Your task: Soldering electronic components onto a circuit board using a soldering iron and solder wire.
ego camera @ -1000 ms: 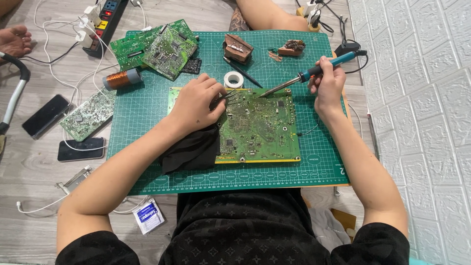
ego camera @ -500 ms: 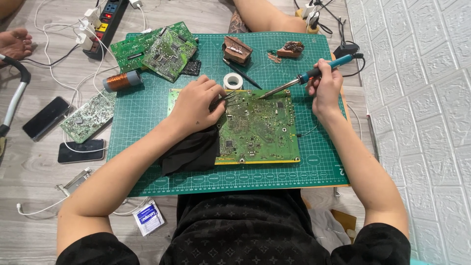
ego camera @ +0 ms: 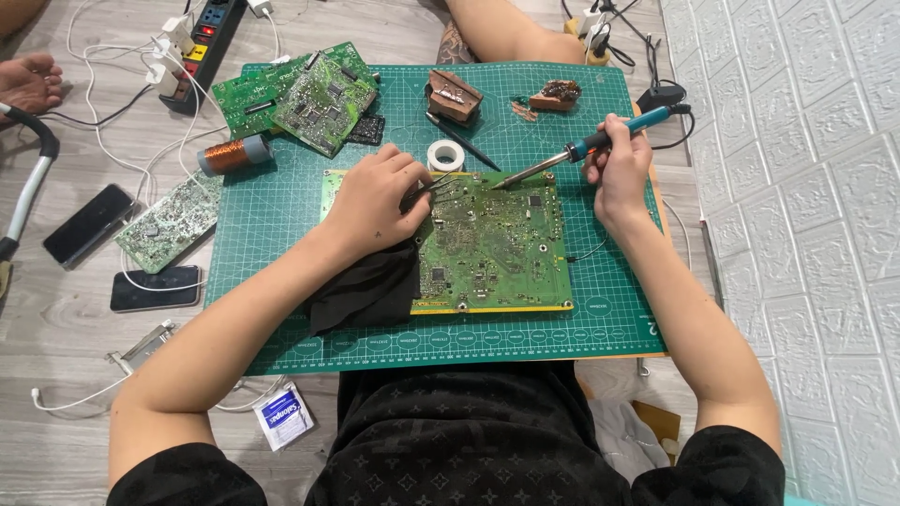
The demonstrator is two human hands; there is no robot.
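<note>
A large green circuit board [ego camera: 497,248] lies on a green cutting mat [ego camera: 281,234]. My left hand [ego camera: 375,197] rests on the board's left edge and grips dark tweezers [ego camera: 433,187] whose tips point right along the board's top edge. My right hand [ego camera: 617,169] holds a blue-handled soldering iron [ego camera: 581,150]; its metal tip touches the board's top edge near the tweezers. A black cloth [ego camera: 370,286] lies under my left wrist.
A white tape roll [ego camera: 445,156], brown parts [ego camera: 455,94], spare green boards [ego camera: 300,94] and a copper coil [ego camera: 234,155] sit at the mat's far side. Phones [ego camera: 89,225], cables and a power strip [ego camera: 202,47] lie left. Another person's leg [ego camera: 506,33] is beyond the mat.
The soldering iron's tip has stayed at the board's top edge with only a slight shift. My left hand keeps its place on the board.
</note>
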